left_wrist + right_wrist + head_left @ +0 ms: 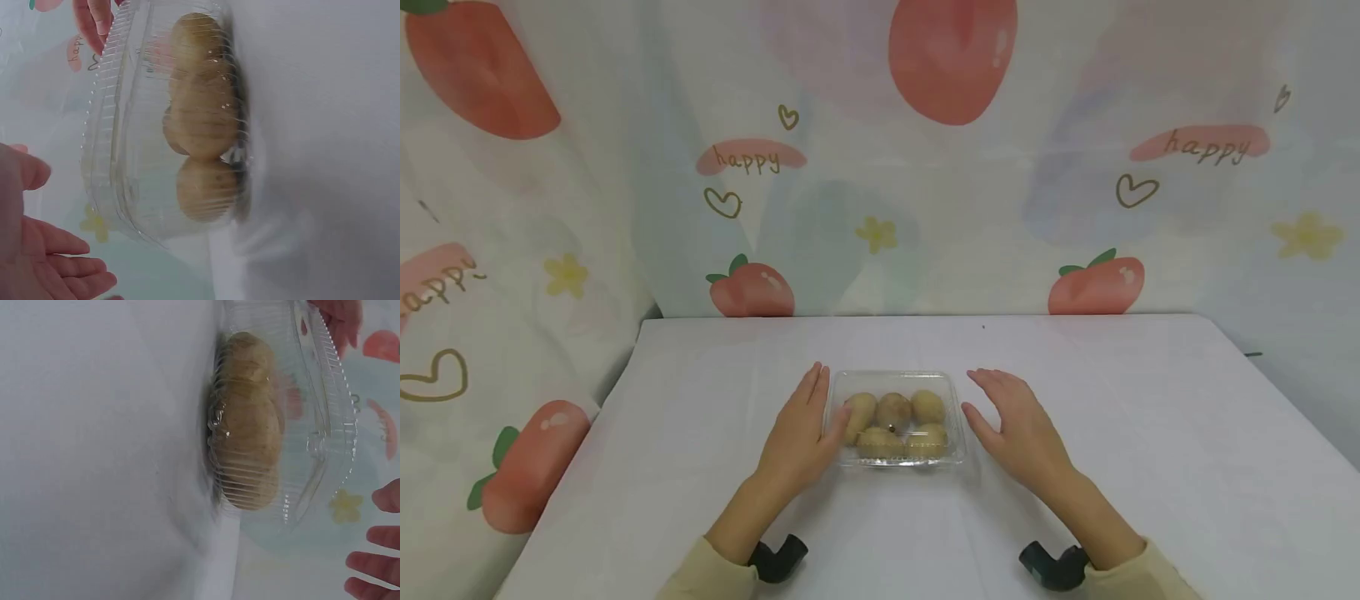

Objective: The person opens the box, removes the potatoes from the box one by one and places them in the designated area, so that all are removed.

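Observation:
A clear plastic clamshell box (891,380) with a ridged rim stands on the white table, its lid down. Inside lie several yellowish-brown potatoes (893,412), seen through its side in both wrist views. On the box's left is my left hand (801,437), fingers straight and pointing forward, its thumb overlapping the box's left edge in the head view. My right hand (1021,433) hovers a short gap off the right side, fingers extended and thumb spread. Neither hand grips anything.
A white cloth covers the table (1150,417). Behind it and along the left hangs a patterned curtain (970,217) with red fruits, hearts and "happy" lettering. A black bent piece (782,558) sits by my left wrist, and a similar black piece (1054,567) by my right.

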`<act>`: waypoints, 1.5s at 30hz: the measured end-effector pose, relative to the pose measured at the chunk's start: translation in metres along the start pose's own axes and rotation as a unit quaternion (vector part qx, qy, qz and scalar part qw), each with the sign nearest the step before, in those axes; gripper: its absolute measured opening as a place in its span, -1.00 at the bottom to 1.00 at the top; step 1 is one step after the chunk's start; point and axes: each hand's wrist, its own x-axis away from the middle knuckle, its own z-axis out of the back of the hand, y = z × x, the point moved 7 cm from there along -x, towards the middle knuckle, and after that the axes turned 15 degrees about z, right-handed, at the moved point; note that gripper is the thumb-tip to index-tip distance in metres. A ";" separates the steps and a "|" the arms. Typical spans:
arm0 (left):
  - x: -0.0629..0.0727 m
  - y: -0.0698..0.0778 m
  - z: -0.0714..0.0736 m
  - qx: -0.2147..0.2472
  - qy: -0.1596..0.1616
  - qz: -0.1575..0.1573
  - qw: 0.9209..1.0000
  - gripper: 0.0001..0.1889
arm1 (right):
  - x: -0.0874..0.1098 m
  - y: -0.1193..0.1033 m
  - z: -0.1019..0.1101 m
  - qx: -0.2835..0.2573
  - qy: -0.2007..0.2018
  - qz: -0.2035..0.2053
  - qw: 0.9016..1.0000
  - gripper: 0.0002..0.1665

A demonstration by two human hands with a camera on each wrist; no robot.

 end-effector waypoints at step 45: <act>0.023 -0.068 -0.050 0.591 -0.156 0.289 0.736 -0.69 | -0.011 -0.068 -0.037 -0.094 0.089 0.182 0.975 -0.74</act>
